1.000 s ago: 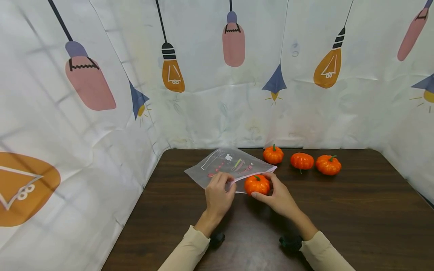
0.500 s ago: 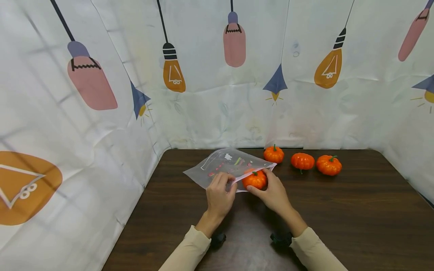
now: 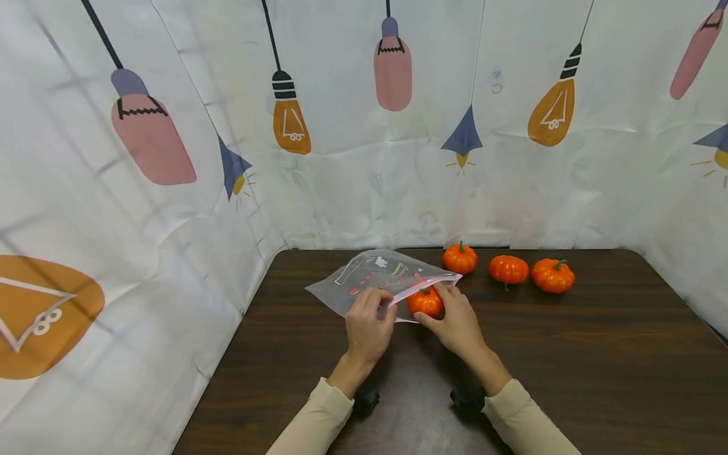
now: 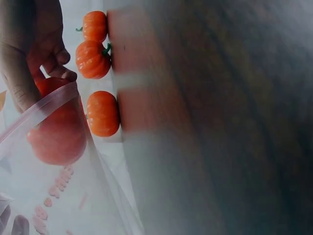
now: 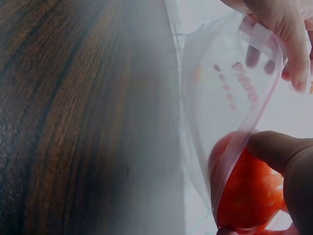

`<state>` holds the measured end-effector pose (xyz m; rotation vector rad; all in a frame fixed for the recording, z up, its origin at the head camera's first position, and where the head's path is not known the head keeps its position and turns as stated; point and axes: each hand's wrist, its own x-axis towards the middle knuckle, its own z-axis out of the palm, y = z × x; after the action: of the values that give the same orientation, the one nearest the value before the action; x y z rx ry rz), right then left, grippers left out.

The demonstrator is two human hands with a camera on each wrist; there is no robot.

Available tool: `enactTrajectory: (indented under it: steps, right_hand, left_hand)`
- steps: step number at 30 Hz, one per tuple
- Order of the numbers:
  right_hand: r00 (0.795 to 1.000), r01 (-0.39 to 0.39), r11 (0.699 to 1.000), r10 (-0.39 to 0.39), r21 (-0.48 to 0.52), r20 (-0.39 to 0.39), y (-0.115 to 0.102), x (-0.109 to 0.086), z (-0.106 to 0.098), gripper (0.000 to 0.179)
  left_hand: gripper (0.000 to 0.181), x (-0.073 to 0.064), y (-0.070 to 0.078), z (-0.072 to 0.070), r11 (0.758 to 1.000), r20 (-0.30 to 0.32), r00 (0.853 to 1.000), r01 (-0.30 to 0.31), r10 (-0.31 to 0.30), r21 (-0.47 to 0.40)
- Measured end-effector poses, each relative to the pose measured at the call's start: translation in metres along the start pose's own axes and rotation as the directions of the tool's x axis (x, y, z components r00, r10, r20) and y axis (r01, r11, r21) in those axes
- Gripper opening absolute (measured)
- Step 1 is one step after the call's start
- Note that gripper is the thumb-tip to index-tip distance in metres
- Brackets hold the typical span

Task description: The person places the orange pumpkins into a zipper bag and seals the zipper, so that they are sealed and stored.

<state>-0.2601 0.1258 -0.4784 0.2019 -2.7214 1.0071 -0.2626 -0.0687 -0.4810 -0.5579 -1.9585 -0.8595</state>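
A translucent printed plastic bag (image 3: 364, 275) with a pinkish zip edge is held with its mouth towards the right. My left hand (image 3: 368, 325) pinches that edge between thumb and fingers. An orange toy pumpkin (image 3: 425, 304) sits partly inside the bag's mouth, gripped by my right hand (image 3: 461, 319) with the thumb at its near side. In the left wrist view the bag film covers most of this pumpkin (image 4: 58, 139), and the right hand's fingers (image 4: 59, 66) reach over its top. From the right wrist, the pumpkin (image 5: 252, 191) shows with the bag's rim across it.
Along the table's back edge stand three more orange pumpkins: one (image 3: 459, 258) just behind the bag, another (image 3: 509, 270) to its right lying tilted, and a third (image 3: 553, 276) farthest right. A printed curtain (image 3: 364, 202) hangs behind the dark wooden table (image 3: 597, 366).
My right hand has moved left with the pumpkin, carrying it from the bag's opening to partly inside. The left hand has stayed nearly still on the bag's edge.
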Motion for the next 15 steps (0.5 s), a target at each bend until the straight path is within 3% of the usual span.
enactTrajectory:
  steps: [8, 15]
  right_hand:
    - [0.991, 0.125, 0.985, -0.130, -0.117, -0.041, -0.0020, -0.0031, 0.0056, 0.079]
    - [0.990, 0.026, 0.998, -0.034, -0.058, -0.134, -0.0041, -0.0010, 0.0044, 0.084]
  left_hand:
    - [0.015, 0.0007, 0.0029, 0.0006, 0.999, 0.001, 1.000, -0.026, 0.027, -0.033]
    - [0.014, 0.0008, 0.0039, 0.0017, 0.996, -0.001, 0.998, -0.066, 0.066, -0.065]
